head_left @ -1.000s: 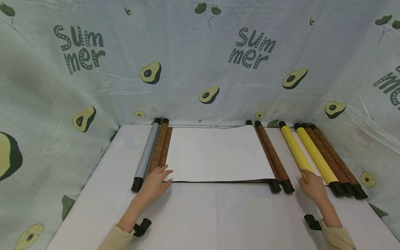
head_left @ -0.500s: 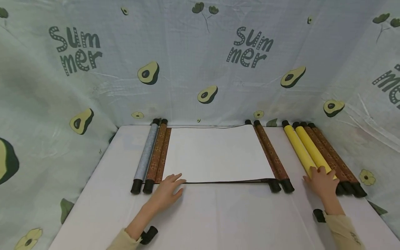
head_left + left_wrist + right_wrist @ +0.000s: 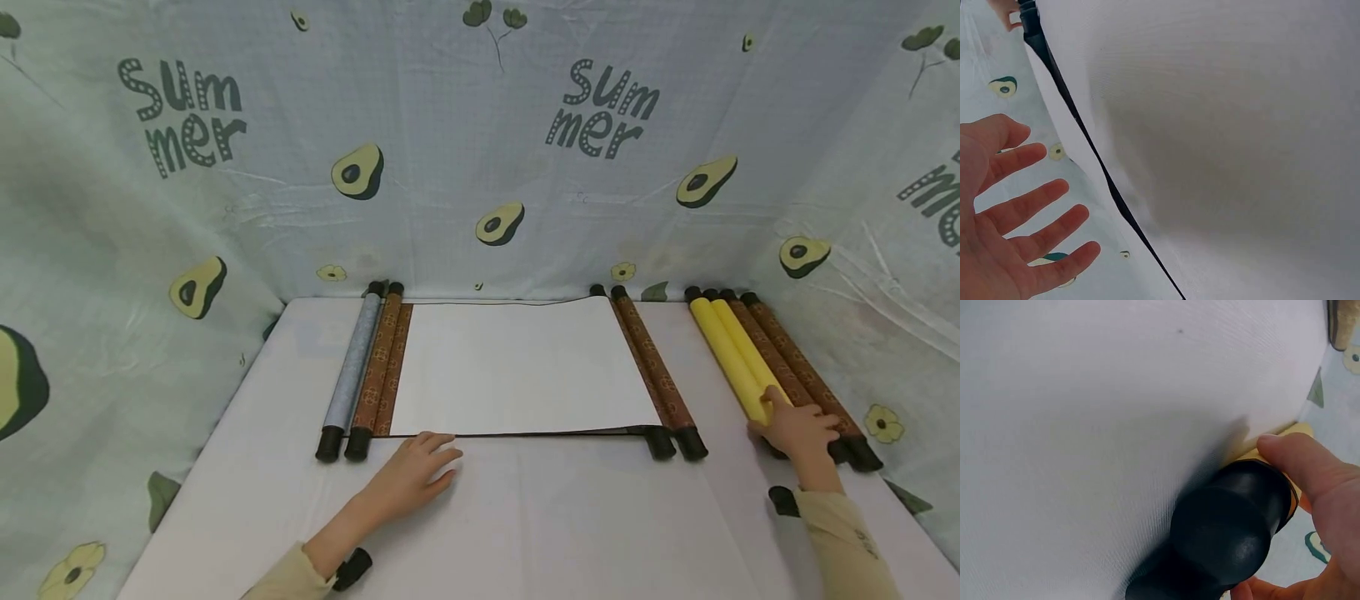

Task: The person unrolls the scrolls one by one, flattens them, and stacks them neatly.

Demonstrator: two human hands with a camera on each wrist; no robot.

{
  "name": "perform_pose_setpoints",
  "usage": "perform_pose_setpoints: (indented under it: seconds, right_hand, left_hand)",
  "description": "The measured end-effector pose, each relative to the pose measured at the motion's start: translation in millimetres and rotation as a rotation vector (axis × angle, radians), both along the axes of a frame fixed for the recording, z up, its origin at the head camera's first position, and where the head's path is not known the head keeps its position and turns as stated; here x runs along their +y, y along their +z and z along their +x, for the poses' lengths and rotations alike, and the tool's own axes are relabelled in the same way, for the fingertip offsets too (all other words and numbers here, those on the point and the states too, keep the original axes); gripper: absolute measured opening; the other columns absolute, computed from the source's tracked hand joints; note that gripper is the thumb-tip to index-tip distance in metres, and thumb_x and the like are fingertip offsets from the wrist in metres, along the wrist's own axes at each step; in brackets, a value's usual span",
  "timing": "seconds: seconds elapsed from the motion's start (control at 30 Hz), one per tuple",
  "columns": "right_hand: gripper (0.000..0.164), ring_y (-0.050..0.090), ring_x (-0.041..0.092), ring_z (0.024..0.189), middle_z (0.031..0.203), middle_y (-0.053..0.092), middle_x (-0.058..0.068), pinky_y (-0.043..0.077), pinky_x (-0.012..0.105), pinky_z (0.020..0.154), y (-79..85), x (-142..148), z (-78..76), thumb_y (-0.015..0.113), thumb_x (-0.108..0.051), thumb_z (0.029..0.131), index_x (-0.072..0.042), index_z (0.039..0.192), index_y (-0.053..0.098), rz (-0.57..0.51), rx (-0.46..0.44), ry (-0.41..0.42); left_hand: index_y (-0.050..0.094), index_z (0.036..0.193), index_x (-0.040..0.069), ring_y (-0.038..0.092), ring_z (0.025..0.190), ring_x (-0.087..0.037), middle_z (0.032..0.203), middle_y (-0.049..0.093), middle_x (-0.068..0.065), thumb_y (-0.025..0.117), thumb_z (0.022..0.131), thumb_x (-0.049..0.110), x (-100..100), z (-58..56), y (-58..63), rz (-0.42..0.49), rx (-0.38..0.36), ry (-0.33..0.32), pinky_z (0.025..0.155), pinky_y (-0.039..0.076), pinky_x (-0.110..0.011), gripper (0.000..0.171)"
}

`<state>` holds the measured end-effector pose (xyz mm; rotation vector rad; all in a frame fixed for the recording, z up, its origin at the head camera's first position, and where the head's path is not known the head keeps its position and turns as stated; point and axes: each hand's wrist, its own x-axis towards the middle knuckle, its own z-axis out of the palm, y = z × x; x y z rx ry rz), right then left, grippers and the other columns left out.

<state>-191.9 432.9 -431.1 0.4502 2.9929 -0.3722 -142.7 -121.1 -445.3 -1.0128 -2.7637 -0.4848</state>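
My right hand (image 3: 797, 429) grips the near end of the first yellow roll (image 3: 722, 350), at the right side of the white table (image 3: 525, 525). In the right wrist view, my thumb lies on the yellow surface just behind a black end cap (image 3: 1222, 534), while other fingers show partly on the opposite side. The first yellow roll lies alongside the second yellow roll (image 3: 742, 333); farther right, two brown patterned rolls (image 3: 806, 371) complete the group, all running roughly front to back.

My left hand (image 3: 412, 477) holds nothing: its fingers are spread and relaxed near the front edge of the white sheet (image 3: 521, 367). The left wrist view shows a gap between my fingertips and that sheet's thin black edge (image 3: 1116, 197).

The white sheet lies mid-table. Left of it are a brown roll (image 3: 377, 367) and a blue-grey roll (image 3: 352, 367), side by side; to its right lies another brown roll (image 3: 660, 371). Behind stands an avocado-printed cloth (image 3: 427, 83).
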Motion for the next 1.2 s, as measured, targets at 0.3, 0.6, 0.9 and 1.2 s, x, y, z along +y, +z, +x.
perform_pose_setpoints:
  seconds: [0.3, 0.6, 0.9, 1.2]
  right_hand:
    - [0.06, 0.016, 0.073, 0.088, 0.1, 0.012, 0.055, 0.033, 0.067, 0.062, 6.0, 1, 0.3, 0.063, -0.028, 0.074, 0.0, 0.11, 0.024, -0.055, -0.062, 0.037]
    - [0.069, 0.026, 0.068, 0.088, 0.099, 0.025, 0.05, 0.028, 0.072, 0.064, 5.8, -3, 10.8, 0.064, -0.042, 0.073, -0.004, 0.116, 0.027, -0.065, -0.008, 0.017]
    - [0.063, 0.029, 0.066, 0.096, 0.107, 0.032, 0.044, 0.026, 0.075, 0.067, 12.6, -10, 13.9, 0.063, -0.045, 0.074, -0.004, 0.113, 0.035, -0.058, 0.097, -0.069]
    - [0.062, 0.039, 0.056, 0.084, 0.096, 0.044, 0.039, 0.03, 0.052, 0.051, 10.2, -20, 17.7, 0.065, -0.045, 0.072, -0.004, 0.112, 0.041, 0.004, 0.23, -0.049]
  left_hand:
    - [0.063, 0.106, 0.013, 0.052, 0.106, -0.024, 0.116, 0.057, -0.01, 0.061, 0.083, 0.021, -4, 3.0, 1.2, -0.015, 0.023, -0.007, 0.086, 0.044, -0.042, 0.025]
    - [0.063, 0.106, 0.013, 0.054, 0.103, -0.022, 0.117, 0.058, -0.01, 0.061, 0.083, 0.02, -9, 2.6, 2.9, 0.001, 0.026, -0.018, 0.084, 0.045, -0.04, 0.024]
    - [0.064, 0.105, 0.011, 0.055, 0.102, -0.022, 0.115, 0.059, -0.009, 0.061, 0.082, 0.018, -10, 3.9, 3.3, 0.008, 0.025, -0.019, 0.083, 0.045, -0.039, 0.024]
    - [0.064, 0.104, 0.011, 0.055, 0.101, -0.022, 0.114, 0.06, -0.01, 0.062, 0.082, 0.017, -13, 3.6, 5.0, 0.02, 0.058, -0.025, 0.082, 0.046, -0.038, 0.023]
